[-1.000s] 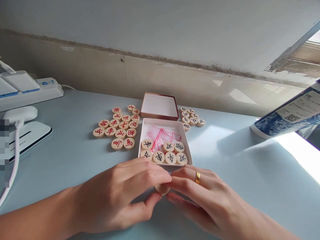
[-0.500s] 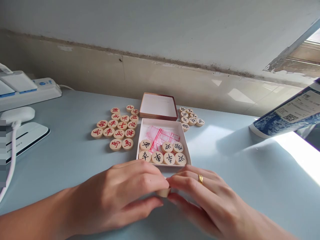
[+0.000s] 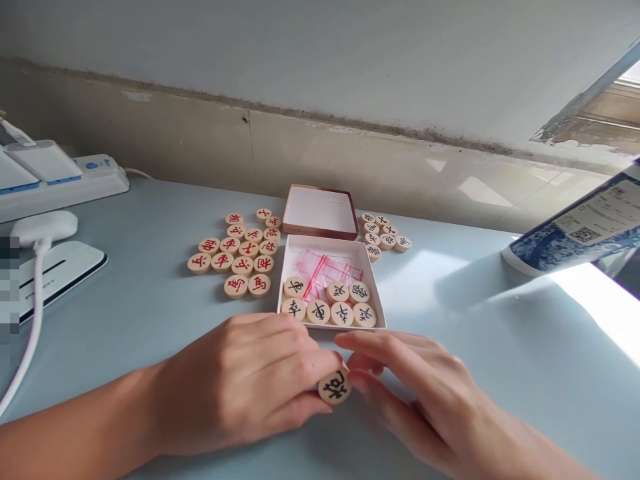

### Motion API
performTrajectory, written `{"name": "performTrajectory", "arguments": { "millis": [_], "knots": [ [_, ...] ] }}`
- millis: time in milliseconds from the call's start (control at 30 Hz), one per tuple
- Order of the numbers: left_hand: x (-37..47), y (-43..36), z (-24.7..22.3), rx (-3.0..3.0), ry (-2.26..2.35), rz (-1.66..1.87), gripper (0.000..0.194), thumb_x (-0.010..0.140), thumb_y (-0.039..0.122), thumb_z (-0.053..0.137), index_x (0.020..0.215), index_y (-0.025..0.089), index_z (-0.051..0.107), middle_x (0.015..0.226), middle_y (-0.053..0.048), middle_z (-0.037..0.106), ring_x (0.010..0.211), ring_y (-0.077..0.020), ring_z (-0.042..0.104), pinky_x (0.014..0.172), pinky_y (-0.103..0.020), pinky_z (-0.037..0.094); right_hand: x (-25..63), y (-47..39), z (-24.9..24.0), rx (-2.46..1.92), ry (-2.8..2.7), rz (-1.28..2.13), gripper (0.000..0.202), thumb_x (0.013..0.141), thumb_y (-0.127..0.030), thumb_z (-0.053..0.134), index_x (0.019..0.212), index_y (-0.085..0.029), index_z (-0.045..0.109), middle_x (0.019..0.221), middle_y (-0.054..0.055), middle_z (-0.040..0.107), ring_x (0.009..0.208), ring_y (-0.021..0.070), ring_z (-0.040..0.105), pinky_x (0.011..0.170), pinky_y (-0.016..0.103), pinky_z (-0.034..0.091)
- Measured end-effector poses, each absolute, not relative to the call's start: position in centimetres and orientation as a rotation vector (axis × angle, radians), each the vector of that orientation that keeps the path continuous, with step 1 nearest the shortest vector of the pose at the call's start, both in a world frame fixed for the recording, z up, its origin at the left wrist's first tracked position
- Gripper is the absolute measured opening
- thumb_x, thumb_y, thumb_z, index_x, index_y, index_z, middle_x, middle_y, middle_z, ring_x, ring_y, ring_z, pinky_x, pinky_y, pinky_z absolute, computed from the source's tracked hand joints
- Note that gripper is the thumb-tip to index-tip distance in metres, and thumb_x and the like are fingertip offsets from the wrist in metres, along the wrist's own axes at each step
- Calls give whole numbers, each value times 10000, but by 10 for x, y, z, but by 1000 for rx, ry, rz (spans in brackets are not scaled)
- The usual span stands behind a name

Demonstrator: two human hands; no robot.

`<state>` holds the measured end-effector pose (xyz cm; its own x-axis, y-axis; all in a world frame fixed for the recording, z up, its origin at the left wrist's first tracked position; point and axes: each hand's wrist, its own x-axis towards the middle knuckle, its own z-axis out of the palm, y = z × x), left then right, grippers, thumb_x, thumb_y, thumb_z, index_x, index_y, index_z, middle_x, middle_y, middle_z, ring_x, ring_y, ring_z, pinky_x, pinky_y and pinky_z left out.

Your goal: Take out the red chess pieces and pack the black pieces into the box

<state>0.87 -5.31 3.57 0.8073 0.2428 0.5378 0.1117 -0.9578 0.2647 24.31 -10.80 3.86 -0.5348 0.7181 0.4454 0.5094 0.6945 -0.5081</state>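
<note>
Between the thumb and fingers of my left hand (image 3: pixel 255 373) is a round wooden Chinese chess piece (image 3: pixel 335 387), tilted so its black character faces me. My right hand (image 3: pixel 415 387) is close beside it, index finger stretched out above and thumb tip at the piece's right edge; whether the thumb touches it I cannot tell. Just beyond my hands stands a white open box (image 3: pixel 376 280). Several black-character pieces (image 3: pixel 342 313) lie in its near part, face up, and a clear plastic bag with pink lines (image 3: pixel 325 270) lies behind them.
Several red-character pieces (image 3: pixel 242 265) lie left of the box, and several black ones (image 3: pixel 387 241) to its right. Behind stands the box lid (image 3: pixel 320 208), inside up. A power strip (image 3: pixel 103 175) and white cable (image 3: pixel 37 313) are at left, a blue patterned cylinder (image 3: pixel 560 230) at right.
The piece has turned so its black character now shows. My right hand's fingers have parted from it and spread, while my left hand keeps hold. The view has shifted slightly.
</note>
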Motion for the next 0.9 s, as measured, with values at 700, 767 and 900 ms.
{"name": "performTrajectory", "arguments": {
  "millis": [700, 767, 900],
  "knots": [
    [8, -55, 27, 2457, 469, 942, 245, 1061, 281, 538, 1287, 197, 578, 846, -7, 759, 658, -117, 700, 671, -216, 601, 248, -107, 37, -898, -2397, 193, 213, 983, -116, 532, 1186, -163, 578, 1056, 136, 673, 918, 213, 680, 716, 341, 637],
    [8, -56, 27, 2453, 475, 947, 256, 1060, 279, 538, 1300, 199, 575, 846, -8, 758, 646, -114, 693, 661, -213, 601, 249, -108, 35, -891, -2384, 188, 216, 977, -114, 550, 1185, -162, 579, 1059, 131, 676, 922, 208, 675, 732, 339, 634],
    [5, -57, 27, 2548, 456, 987, 290, 1058, 253, 527, 1339, 181, 536, 889, -26, 756, 707, -134, 696, 640, -242, 576, 250, -108, 34, -864, -2347, 208, 213, 959, -76, 561, 1145, -174, 596, 1104, 107, 676, 944, 177, 653, 769, 304, 607]
  ]
}}
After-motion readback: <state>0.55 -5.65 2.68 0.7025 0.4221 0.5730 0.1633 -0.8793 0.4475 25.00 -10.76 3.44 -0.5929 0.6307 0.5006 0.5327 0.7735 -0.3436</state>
